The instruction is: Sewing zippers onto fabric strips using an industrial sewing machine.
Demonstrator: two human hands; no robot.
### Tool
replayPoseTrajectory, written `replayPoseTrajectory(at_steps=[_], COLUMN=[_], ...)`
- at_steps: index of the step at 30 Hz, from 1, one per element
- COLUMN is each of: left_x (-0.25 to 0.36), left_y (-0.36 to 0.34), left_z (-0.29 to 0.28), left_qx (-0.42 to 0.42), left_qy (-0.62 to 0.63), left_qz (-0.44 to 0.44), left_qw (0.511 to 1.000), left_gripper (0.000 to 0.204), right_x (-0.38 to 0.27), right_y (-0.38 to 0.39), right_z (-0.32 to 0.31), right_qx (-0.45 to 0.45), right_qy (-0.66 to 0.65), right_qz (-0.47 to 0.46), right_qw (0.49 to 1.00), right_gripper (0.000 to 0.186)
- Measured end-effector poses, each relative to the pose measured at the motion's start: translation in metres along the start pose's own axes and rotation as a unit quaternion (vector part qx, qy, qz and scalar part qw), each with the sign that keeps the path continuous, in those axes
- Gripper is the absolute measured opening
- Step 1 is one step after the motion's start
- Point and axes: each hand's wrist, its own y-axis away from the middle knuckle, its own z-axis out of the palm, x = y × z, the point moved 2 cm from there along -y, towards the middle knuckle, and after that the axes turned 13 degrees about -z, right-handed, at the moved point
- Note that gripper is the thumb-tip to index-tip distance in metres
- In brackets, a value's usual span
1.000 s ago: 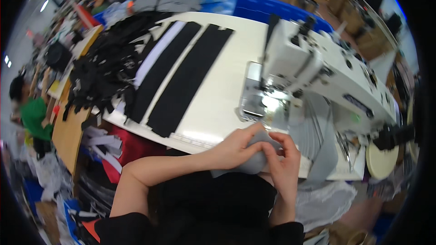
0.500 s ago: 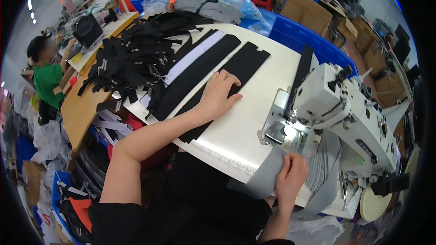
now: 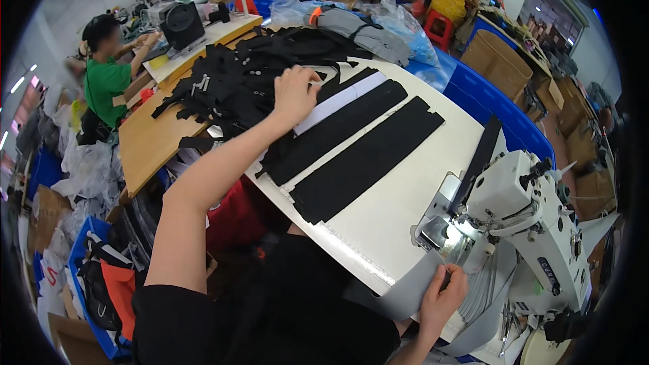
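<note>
right fingers (image 3: 458, 277) pinch curved grey fabric (image 3: 409, 292); left fingers (image 3: 298, 77) bent near tangled black straps (image 3: 226, 84), grip unclear

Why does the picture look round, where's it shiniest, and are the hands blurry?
Head view: fisheye lens, dark curved rim; head view: strong glare under the sewing machine, shine along the white table; head view: left hand and right hand fairly clear.

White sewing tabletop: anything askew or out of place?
The tangled heap of black fabric pieces spreads over the tan wooden board at left, looking untidy beside the flat black fabric strips.
</note>
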Motion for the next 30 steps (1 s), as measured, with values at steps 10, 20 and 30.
replayPoseTrajectory(at_steps=[10,20,30], left_x=[-0.033,0.105,0.117], left_y=[-0.029,0.126,0.206], left_z=[-0.052,-0.081,-0.073], left_qx=[0.217,-0.184,-0.572], left_qy=[0.013,0.367,0.453], left_qz=[0.005,0.272,-0.025], left_qw=[0.976,0.871,0.683], left_gripper=[0.008,0.017,0.033], right_x=[0.001,-0.064,-0.084], right_y=[0.001,-0.001,0.002], right_z=[0.002,-0.003,0.009], right_qx=[0.020,0.016,0.061], right_qy=[0.021,-0.255,-0.330], right_qz=[-0.038,-0.159,-0.054], right_qw=[0.999,0.954,0.940], right_gripper=[0.022,0.007,0.008])
